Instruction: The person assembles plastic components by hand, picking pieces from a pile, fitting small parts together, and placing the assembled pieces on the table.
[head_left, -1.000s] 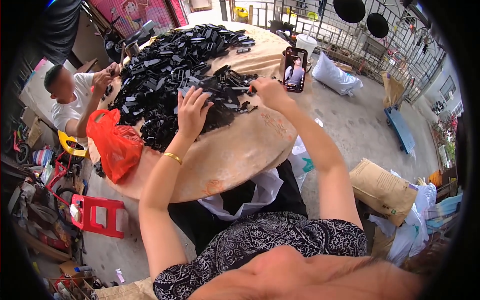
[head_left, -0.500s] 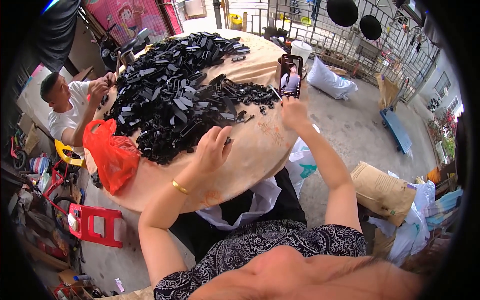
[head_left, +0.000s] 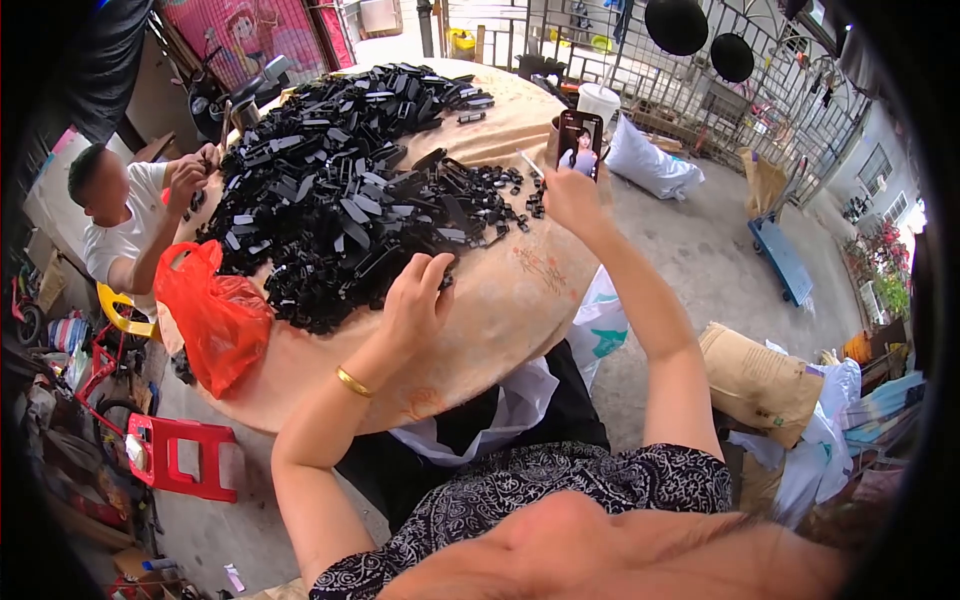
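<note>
A large heap of small black plastic parts [head_left: 350, 190] covers much of the round table [head_left: 480, 330], which has a cream patterned cloth. My left hand [head_left: 415, 300] is at the near edge of the heap, fingers curled around a small black plastic part [head_left: 447, 283]. Farther right, my right hand [head_left: 575, 205] closes on a slim pale stick-like tool [head_left: 530, 163] pointing up and left. That hand is beside the small loose pieces at the heap's right end and overlaps the lower part of an upright phone [head_left: 580, 140] with a lit screen.
A red plastic bag [head_left: 212, 320] lies at the table's left edge. Beyond it, another person [head_left: 125, 220] handles something small. A white bucket [head_left: 598, 101] stands behind the phone. On the floor are a red stool [head_left: 185, 455], a stuffed white sack [head_left: 650, 160], a brown sack [head_left: 765, 380] and a blue trolley [head_left: 782, 260].
My right hand has shifted left, and the tool's tip now shows farther left, near the loose pieces. My left hand still holds the black part, and the whole view has moved slightly.
</note>
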